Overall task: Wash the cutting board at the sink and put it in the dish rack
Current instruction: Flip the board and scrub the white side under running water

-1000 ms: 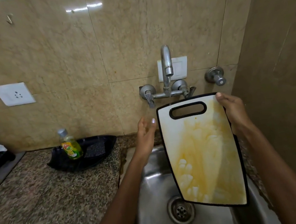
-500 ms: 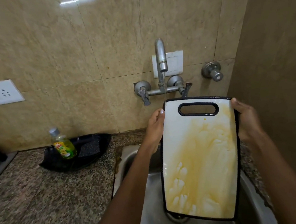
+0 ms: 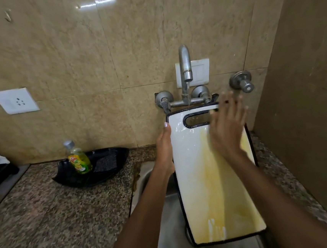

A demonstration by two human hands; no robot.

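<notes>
While the left hand (image 3: 164,149) clamps the left long edge of the cutting board (image 3: 199,172), the right hand (image 3: 226,129) lies flat and open on the board face near the handle slot, fingers spread, blurred (prob. rubbing, can't confirm). Hands apart, one per side of the board. Board sits upright-ish, tilted back, lower end down in the sink (image 3: 164,223), top edge right under the tap (image 3: 185,65); thin water stream hits it just above the right hand.

Step, as I judge it: rinse/scrub stage, early. Yellow stain covers most of the face below the right hand. Next move likely needs soap + scrubber, so the right hand must leave the board and cross past the left hand, w/ left grip alone steadying a wet board; slip risk.

Left of the left hand, on the counter (image 3: 57,214): dish soap bottle (image 3: 78,158) resting in a black tray (image 3: 103,169), dark scrub pad in it too. Wall valve (image 3: 241,81) just above the right fingertips. Socket (image 3: 15,101) far left. Dish rack not visible. Nothing blocks the reach to the soap.
</notes>
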